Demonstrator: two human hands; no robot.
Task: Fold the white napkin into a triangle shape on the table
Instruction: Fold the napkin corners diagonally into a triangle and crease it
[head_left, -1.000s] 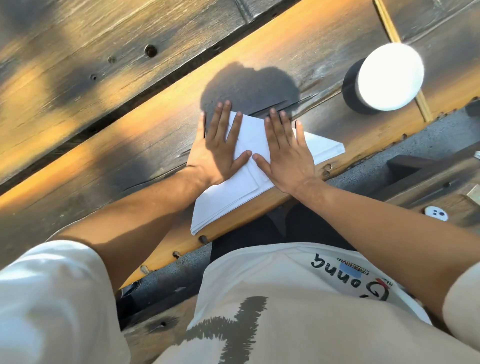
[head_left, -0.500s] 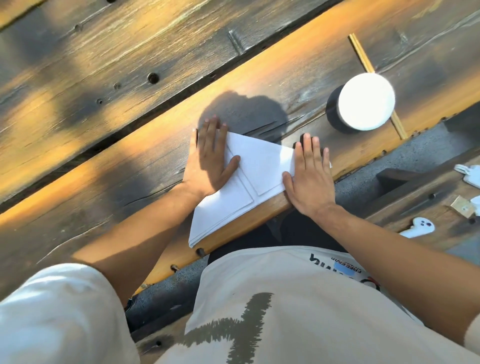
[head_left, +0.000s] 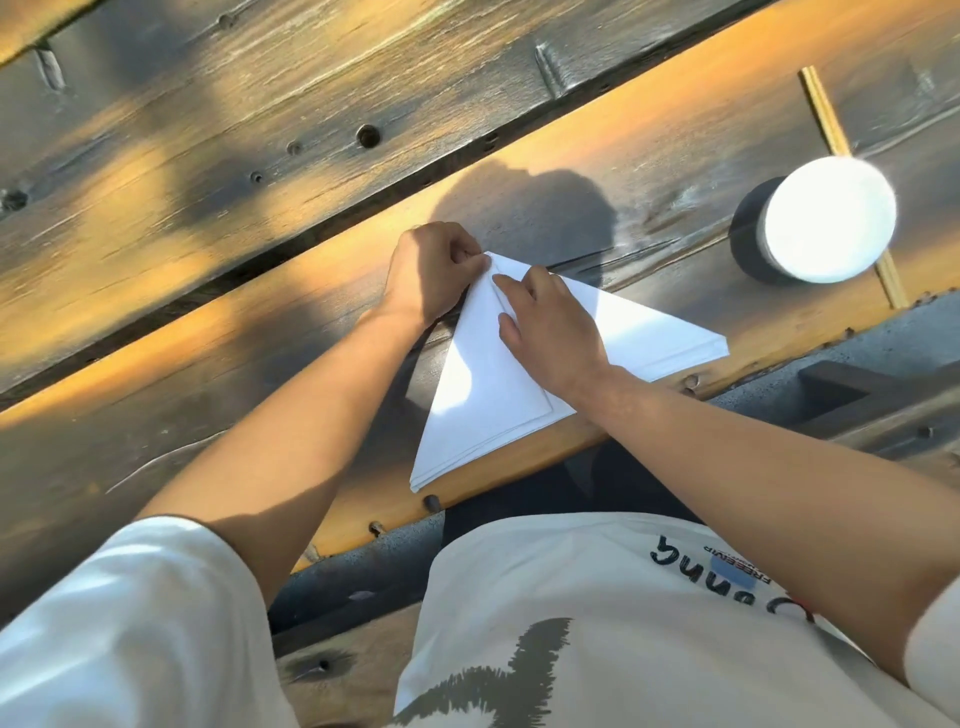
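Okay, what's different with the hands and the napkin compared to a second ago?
Both hands lifted off flat pressing and went to the napkin's far tip. The left hand now pinches that tip with curled fingers; the right hand rests beside it on the top layer. The white napkin stays a folded triangle at the table edge; the white round object hasn't moved.

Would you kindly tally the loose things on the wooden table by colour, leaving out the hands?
White: 2, the folded napkin and the round white-topped object with a dark side
Light wood: 1, the thin stick running under that round object
Total: 3
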